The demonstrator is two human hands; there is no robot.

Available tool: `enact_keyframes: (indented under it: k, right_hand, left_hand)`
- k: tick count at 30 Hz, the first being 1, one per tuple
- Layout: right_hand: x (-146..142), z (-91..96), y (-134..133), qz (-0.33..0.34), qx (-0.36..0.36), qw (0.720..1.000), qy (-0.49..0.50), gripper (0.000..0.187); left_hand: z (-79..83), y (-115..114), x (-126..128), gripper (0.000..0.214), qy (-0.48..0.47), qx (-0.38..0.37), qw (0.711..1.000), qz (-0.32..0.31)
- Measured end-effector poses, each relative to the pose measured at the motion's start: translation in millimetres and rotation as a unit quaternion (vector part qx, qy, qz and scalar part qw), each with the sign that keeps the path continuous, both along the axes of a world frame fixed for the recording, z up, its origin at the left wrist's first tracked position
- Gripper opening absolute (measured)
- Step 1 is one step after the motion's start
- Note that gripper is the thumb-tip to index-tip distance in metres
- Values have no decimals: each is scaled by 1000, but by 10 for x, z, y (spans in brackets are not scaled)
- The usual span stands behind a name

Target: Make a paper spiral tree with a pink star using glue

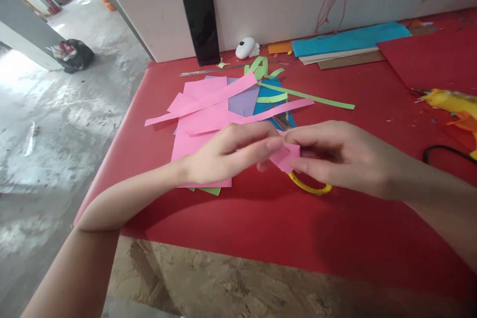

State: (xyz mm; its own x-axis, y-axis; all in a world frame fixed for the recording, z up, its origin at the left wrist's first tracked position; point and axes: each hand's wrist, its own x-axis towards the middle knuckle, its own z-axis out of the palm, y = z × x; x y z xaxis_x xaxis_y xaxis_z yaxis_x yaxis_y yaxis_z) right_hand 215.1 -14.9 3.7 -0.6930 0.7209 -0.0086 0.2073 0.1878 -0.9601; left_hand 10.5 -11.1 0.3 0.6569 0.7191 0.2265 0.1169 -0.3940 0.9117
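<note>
Both my hands meet over the red table cover point(261, 223) and pinch one small folded pink paper piece point(286, 156). My left hand point(231, 151) grips its left side with closed fingers. My right hand point(331, 156) holds its right side between thumb and fingers. Directly under the hands lie scissors with yellow handles point(311, 189), their blades partly hidden. Behind the hands is a pile of pink sheets and strips point(203, 119), a lilac sheet point(244, 102), a blue sheet point(266, 97) and green strips point(309, 97).
A black phone point(200, 22) leans on the white wall beside a small white object point(246, 48). Blue, orange and brown sheets point(346, 42) lie at the back right. A yellow glue gun point(452, 104) and black cord point(447, 151) sit at the right. The table's left edge drops to concrete floor.
</note>
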Motion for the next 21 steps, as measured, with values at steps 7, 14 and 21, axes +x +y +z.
enact_keyframes:
  k: [7, 14, 21]
  right_hand:
    - [-28, 60, 26, -50, 36, 998, 0, 18]
    - [-53, 85, 40, -70, 173, 982, 5, 17]
    - [-20, 56, 44, -24, 265, 964, -8, 29]
  left_hand:
    - [-2, -26, 16, 21, -28, -73, 997, -14]
    - [24, -80, 44, 24, 12, 22, 999, -36]
    - [16, -96, 51, 32, -27, 95, 995, 28]
